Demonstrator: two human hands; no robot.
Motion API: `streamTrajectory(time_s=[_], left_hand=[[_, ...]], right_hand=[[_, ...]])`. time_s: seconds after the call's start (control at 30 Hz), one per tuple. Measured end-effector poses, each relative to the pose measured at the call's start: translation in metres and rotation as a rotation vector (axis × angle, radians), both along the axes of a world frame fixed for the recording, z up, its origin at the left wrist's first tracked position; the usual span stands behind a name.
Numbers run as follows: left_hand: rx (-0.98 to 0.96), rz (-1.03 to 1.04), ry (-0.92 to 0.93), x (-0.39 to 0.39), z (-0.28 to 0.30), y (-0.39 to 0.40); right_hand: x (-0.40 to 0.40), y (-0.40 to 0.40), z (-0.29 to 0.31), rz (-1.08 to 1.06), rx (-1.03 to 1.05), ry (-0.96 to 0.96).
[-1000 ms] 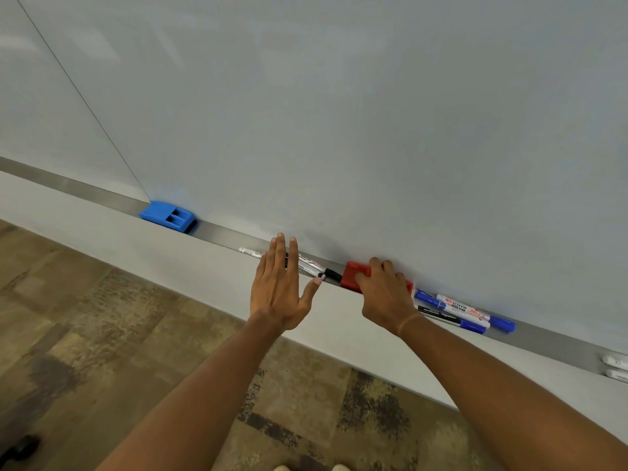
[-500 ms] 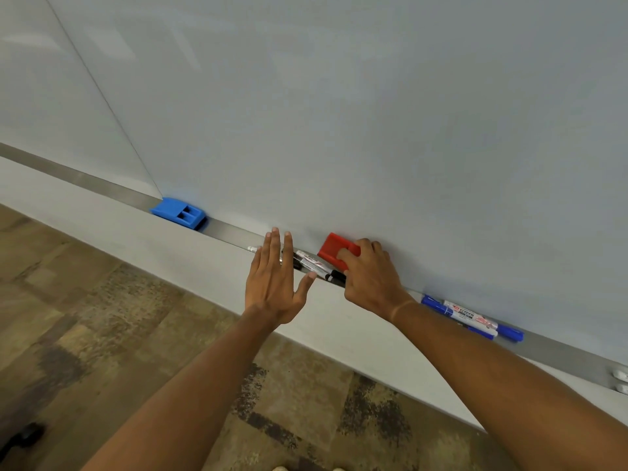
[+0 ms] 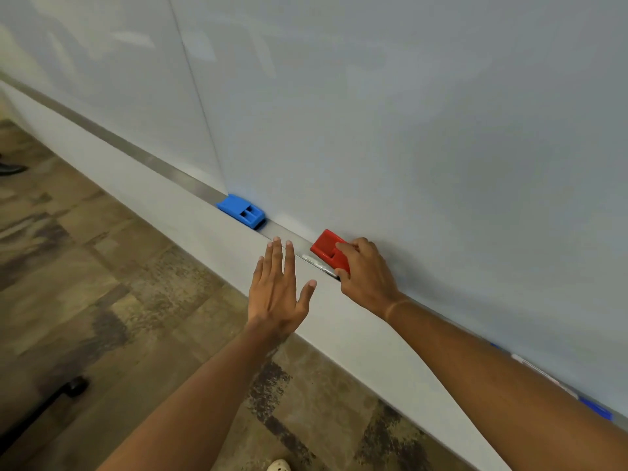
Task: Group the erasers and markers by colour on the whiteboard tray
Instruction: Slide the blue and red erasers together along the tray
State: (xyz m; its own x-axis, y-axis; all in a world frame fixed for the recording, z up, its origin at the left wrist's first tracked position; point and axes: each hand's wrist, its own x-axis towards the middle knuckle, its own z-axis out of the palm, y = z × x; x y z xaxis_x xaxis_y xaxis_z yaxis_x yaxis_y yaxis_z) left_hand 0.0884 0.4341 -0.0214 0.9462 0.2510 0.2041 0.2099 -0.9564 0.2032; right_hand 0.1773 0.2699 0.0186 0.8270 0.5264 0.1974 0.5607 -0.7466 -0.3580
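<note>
So the right hand (image 3: 365, 273) has its fingers and thumb curled round a red eraser (image 3: 328, 249), a blocky moulded-plastic thing, holding it tilted against the glossy whiteboard (image 3: 407, 113) just over the tray (image 3: 163, 166). A marker (image 3: 317, 264) lies partly hidden under it, white barrel, a bit blurred. The left hand (image 3: 277, 290) is spread flat, fingers straight and thumb out, holding nothing, at about 8 o'clock of the red one. A blue eraser (image 3: 242, 211), same blocky shape with two slots, sits on the brushed-metal tray at 10 o'clock. Blue markers (image 3: 594, 410) peek out at 4 o'clock, behind the forearm.
</note>
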Motion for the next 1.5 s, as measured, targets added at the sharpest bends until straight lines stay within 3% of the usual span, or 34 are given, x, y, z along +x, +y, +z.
streamTrajectory(time_s=[0.33,0.6,1.07,1.5], left_hand=[[-0.043,0.057,0.045,0.012,-0.018,0.086],[-0.070,0.034,0.100,0.032,-0.032,0.127],[-0.062,0.001,0.139,0.051,-0.054,0.139],[-0.064,-0.008,0.126,0.049,-0.048,0.130]], right_hand=[[0.046,0.114,-0.011,0.036,-0.201,-0.092],[0.078,0.180,-0.026,0.049,-0.295,-0.018],[0.090,0.210,-0.050,0.061,-0.353,-0.031],[0.082,0.202,-0.064,0.123,-0.263,-0.026]])
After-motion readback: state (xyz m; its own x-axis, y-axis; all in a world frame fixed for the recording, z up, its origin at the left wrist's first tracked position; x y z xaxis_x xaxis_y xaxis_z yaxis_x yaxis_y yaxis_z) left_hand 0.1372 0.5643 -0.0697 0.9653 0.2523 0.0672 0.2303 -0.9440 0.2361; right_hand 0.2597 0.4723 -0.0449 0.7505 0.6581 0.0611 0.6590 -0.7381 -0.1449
